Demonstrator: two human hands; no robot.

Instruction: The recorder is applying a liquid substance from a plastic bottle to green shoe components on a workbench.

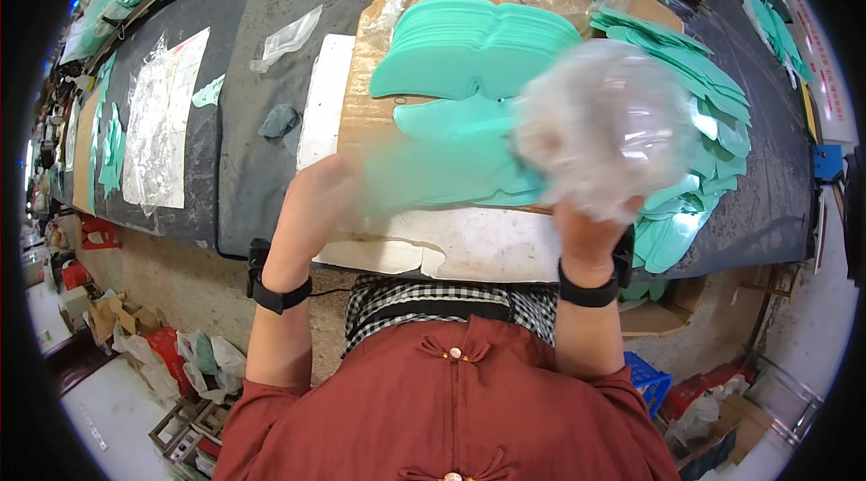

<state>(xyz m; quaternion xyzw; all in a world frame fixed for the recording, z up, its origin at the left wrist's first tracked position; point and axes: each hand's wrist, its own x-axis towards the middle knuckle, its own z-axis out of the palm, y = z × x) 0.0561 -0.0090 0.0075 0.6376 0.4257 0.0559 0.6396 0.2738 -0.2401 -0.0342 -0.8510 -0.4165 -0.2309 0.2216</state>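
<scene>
Left hand at the left end of a blurred green sheet, near middle of the bench; fingertips smeared, can't tell how far open or if they grip. Sheet looks light, thin, bendy, likely slick; I'd pinch its edge, no hard creasing. Neat green stack just beyond, on cardboard. Right of the sheet: clear plastic bundle, blurred, raised on the right hand. Fingers look curled into its near side, mostly hidden, can't tell how tight. Probably light, squashy, slippery; grab a broad handful. Loose green pile farthest right.
</scene>
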